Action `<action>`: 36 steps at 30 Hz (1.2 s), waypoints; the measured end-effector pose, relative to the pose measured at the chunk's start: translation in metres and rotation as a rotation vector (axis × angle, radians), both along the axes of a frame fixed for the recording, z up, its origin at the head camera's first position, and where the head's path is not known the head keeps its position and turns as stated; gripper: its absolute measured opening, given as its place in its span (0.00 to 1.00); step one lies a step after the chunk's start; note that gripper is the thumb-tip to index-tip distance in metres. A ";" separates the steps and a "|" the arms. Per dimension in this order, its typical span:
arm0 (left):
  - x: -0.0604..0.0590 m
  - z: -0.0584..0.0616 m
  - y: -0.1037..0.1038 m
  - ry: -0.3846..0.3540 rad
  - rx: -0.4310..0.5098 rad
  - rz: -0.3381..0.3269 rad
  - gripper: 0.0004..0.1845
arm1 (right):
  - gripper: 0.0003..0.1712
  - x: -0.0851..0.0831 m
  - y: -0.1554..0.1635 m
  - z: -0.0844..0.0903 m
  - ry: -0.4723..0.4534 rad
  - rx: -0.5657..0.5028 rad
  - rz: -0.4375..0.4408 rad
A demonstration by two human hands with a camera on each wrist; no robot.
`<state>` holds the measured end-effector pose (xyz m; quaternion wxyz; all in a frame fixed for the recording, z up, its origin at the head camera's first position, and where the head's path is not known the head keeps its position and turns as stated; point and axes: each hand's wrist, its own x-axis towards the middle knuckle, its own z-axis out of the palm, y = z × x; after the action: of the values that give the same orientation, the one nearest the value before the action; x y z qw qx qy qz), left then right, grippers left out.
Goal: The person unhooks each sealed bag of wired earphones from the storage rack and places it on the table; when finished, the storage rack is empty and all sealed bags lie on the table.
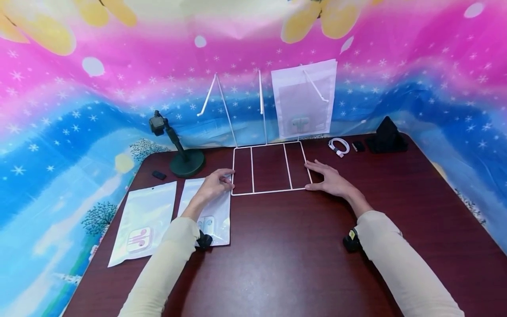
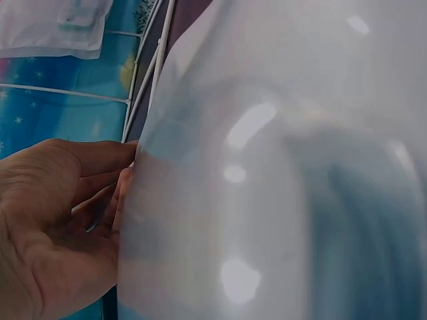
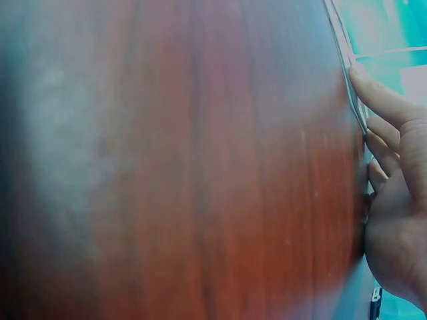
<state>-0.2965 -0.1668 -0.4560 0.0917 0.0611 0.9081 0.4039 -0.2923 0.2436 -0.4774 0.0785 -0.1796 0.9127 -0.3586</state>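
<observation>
A white wire display rack (image 1: 273, 191) stands on the dark red table, with upright hooks at its back. My left hand (image 1: 213, 188) touches the left side of its base with thumb and fingertips, the fingers loosely bent. At the opposite side, my right hand (image 1: 330, 179) rests thumb and fairly straight fingers against the base. A white pouch (image 1: 305, 97) hangs from the right hook. Beneath my left hand and forearm lies a second pouch (image 1: 222, 211), partly covered; it fills much of the left wrist view, blurred. A third pouch (image 1: 154, 207) with boxed earphones (image 1: 139, 239) lies farther left.
A green round-based stand (image 1: 188, 164) with a clamp and a small black object (image 1: 159, 175) are at the back left. On the back right are a coiled white cable (image 1: 339, 147), a small black piece (image 1: 358, 146) and a black stand (image 1: 387, 136). A colourful printed cloth (image 1: 158, 66) hangs behind.
</observation>
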 end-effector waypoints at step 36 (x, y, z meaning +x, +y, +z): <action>0.000 0.003 0.001 0.003 0.010 0.002 0.29 | 0.42 -0.043 0.013 0.147 0.072 -0.375 -0.489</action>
<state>-0.2966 -0.1659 -0.4531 0.0897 0.0612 0.9064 0.4082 -0.3350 0.2564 -0.3301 -0.0770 0.0212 0.8489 -0.5225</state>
